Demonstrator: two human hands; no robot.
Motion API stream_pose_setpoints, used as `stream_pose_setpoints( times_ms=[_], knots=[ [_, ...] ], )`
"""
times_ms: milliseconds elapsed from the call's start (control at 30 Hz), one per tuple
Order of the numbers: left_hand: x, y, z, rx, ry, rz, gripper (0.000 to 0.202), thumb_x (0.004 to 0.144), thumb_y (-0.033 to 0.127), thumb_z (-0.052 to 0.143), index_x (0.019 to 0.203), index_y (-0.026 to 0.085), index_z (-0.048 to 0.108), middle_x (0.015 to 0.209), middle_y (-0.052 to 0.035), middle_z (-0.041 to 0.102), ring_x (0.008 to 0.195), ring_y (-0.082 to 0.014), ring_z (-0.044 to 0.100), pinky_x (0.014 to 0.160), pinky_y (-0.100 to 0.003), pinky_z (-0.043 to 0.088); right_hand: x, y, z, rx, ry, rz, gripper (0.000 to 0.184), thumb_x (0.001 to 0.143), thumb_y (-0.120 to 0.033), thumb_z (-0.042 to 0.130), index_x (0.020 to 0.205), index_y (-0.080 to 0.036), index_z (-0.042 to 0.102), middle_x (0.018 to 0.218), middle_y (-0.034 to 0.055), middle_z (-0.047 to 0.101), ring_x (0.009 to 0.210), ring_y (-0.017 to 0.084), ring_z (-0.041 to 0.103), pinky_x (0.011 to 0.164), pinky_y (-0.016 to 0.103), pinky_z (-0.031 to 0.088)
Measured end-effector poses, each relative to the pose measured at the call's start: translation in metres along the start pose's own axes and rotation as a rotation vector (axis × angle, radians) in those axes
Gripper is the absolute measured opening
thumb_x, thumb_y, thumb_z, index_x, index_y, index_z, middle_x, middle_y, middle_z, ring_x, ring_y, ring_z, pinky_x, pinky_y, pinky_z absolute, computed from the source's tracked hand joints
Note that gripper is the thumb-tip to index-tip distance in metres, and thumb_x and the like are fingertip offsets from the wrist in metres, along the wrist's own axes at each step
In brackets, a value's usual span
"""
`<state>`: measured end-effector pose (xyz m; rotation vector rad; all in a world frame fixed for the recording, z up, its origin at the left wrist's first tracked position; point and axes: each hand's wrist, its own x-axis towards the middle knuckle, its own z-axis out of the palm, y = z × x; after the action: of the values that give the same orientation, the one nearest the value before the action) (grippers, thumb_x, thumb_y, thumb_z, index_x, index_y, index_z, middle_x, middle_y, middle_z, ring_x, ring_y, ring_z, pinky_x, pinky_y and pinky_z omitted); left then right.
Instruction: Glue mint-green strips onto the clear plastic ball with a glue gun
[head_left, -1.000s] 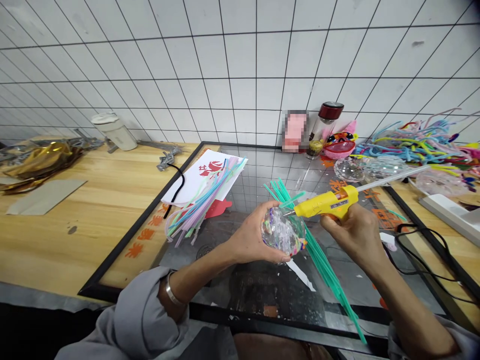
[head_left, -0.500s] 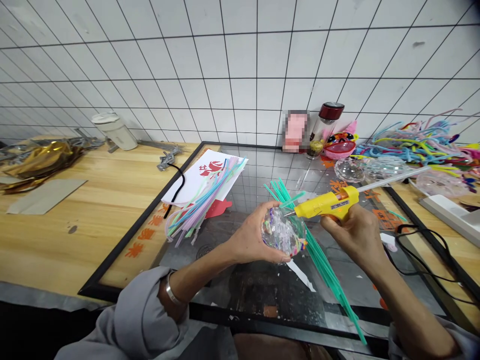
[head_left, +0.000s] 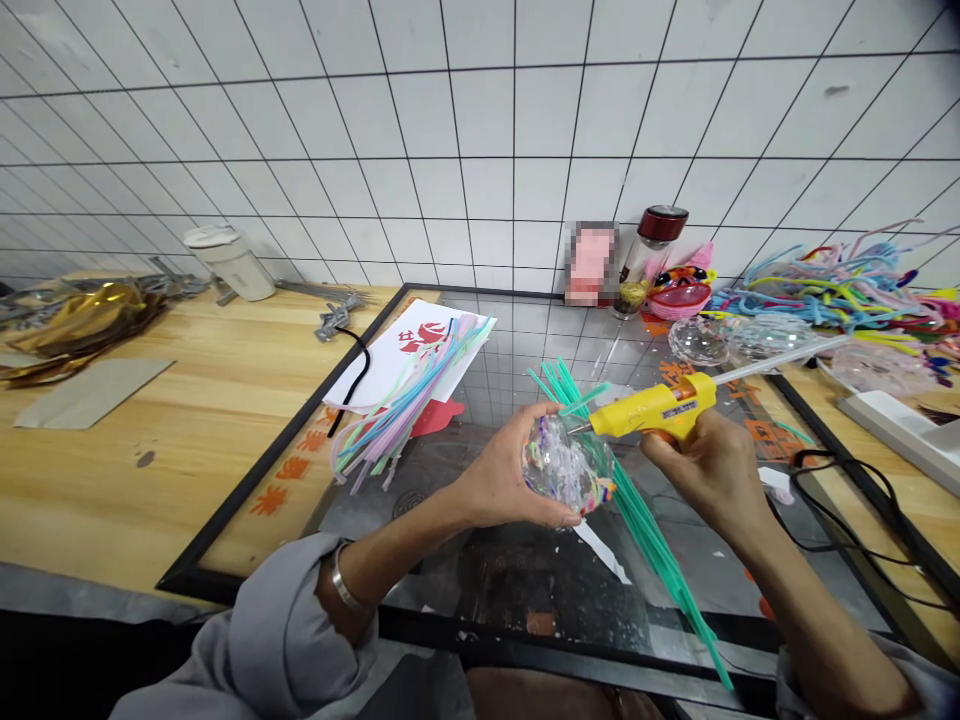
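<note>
My left hand [head_left: 502, 475] is wrapped around a clear plastic ball [head_left: 566, 465] with white and coloured bits on or in it. A yellow glue gun [head_left: 637, 408] is gripped in my right hand [head_left: 712, 460], and a clear glue stick [head_left: 784, 360] sticks out of its back. The gun's metal nozzle points left and meets the upper right of the ball; whether it touches, I cannot tell. Green pipe cleaners [head_left: 660, 550] lie in a bundle below and behind the ball. A white scrap [head_left: 602, 552] lies just under it.
Pastel pipe cleaners [head_left: 416, 400] rest on a white sheet [head_left: 382, 370] to the left. At the back stand a glass bottle [head_left: 652, 250] and a pink mask-like item [head_left: 679, 290]. Right are more clear balls [head_left: 697, 340], a pipe-cleaner heap [head_left: 832, 280] and a black cable [head_left: 847, 500].
Almost nothing differs. The back end of the glue gun and its glue stick have shifted very slightly left, while my left hand and the ball hold their place.
</note>
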<state>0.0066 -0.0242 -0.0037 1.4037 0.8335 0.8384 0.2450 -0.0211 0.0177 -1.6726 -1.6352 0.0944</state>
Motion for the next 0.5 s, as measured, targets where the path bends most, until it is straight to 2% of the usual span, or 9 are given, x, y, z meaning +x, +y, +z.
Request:
stream_pose_setpoints(
  times_ms=[133, 367, 500],
  knots=[
    [0.0009, -0.0030, -0.0001, -0.004, 0.020, 0.006, 0.110, 0.049, 0.024, 0.094, 0.143, 0.021, 0.038, 0.124, -0.0119, 0.062, 0.118, -0.0339, 0.062, 0.104, -0.051, 0.047, 0.0000, -0.0022, -0.0013, 0.040, -0.035, 0.000, 0.024, 0.064, -0.044, 0.054, 0.054, -0.027, 0.040, 0.043, -0.0039, 0.042, 0.039, 0.012, 0.037, 0.043, 0.028, 0.026],
    [0.0008, -0.0026, 0.0001, -0.010, 0.002, 0.008, 0.110, 0.046, 0.024, 0.095, 0.140, 0.020, 0.040, 0.125, -0.0117, 0.062, 0.119, -0.0338, 0.061, 0.104, -0.049, 0.048, -0.0006, -0.0025, -0.0015, 0.017, -0.029, 0.008, 0.027, 0.064, -0.044, 0.055, 0.051, -0.027, 0.037, 0.042, -0.0040, 0.041, 0.039, 0.011, 0.036, 0.043, 0.027, 0.025],
    [0.0009, -0.0018, 0.0000, 0.021, 0.028, 0.018, 0.109, 0.046, 0.023, 0.095, 0.140, 0.020, 0.040, 0.127, -0.0122, 0.062, 0.122, -0.0347, 0.059, 0.106, -0.050, 0.046, -0.0006, -0.0006, -0.0011, 0.027, -0.037, -0.002, 0.026, 0.065, -0.044, 0.054, 0.054, -0.027, 0.039, 0.043, -0.0032, 0.044, 0.040, 0.012, 0.040, 0.044, 0.027, 0.027]
  ],
)
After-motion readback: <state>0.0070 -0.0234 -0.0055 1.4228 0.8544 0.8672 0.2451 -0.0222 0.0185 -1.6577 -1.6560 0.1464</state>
